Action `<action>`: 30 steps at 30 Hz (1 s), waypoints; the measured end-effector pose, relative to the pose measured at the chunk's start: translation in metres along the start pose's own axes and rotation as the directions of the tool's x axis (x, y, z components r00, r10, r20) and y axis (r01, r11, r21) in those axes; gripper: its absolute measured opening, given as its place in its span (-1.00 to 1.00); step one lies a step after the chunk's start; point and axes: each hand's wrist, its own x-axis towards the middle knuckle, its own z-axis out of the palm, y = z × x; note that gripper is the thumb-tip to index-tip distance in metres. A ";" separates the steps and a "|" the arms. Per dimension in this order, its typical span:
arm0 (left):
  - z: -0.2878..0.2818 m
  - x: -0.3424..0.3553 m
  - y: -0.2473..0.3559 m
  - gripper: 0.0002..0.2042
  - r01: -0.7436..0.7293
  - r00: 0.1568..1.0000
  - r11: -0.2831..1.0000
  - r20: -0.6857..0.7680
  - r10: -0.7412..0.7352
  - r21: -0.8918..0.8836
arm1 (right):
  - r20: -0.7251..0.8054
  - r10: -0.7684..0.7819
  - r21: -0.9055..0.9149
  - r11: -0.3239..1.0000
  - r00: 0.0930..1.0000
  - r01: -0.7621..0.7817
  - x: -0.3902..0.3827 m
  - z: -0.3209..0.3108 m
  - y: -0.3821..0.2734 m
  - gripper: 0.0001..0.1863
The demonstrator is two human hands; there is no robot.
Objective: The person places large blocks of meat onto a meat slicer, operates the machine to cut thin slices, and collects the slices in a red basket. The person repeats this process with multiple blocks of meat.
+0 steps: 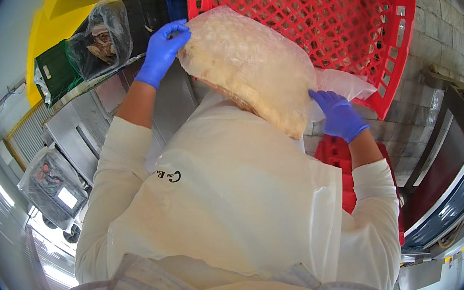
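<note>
One bag of meat [250, 64] is hanging by one big red crate [401, 52]; the left hand [162, 51] is pinching one end, the right hand [341, 117] is touching the other, its grip hidden.

You occupy an apparent meat-processing plant: clear-bagged brownish meat pieces [101, 44] left of the red latticed plastic crate [400, 55], a pale film-wrapped slab [250, 61] before that crate, a silver metal machine [436, 151] to its right.
</note>
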 end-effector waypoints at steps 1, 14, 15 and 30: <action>0.000 0.001 -0.003 -0.69 -0.044 0.999 0.998 -0.026 0.045 0.051 | -0.229 -0.030 -0.074 0.997 0.973 0.014 0.001 0.016 -0.008 -0.28; -0.017 0.030 -0.012 -0.63 0.379 0.925 0.893 0.085 -0.370 -0.243 | -0.873 0.482 0.391 0.781 0.073 -0.487 0.030 -0.033 0.072 -0.29; -0.017 0.032 -0.018 -0.64 0.431 0.902 0.863 0.096 -0.421 -0.264 | -0.914 0.399 0.328 0.831 0.070 -0.449 0.018 -0.024 0.054 -0.29; -0.013 0.019 -0.059 -0.66 0.554 0.809 0.558 0.244 -0.534 -0.618 | 0.366 0.467 0.706 -0.703 0.805 0.088 0.089 0.104 -0.012 -0.34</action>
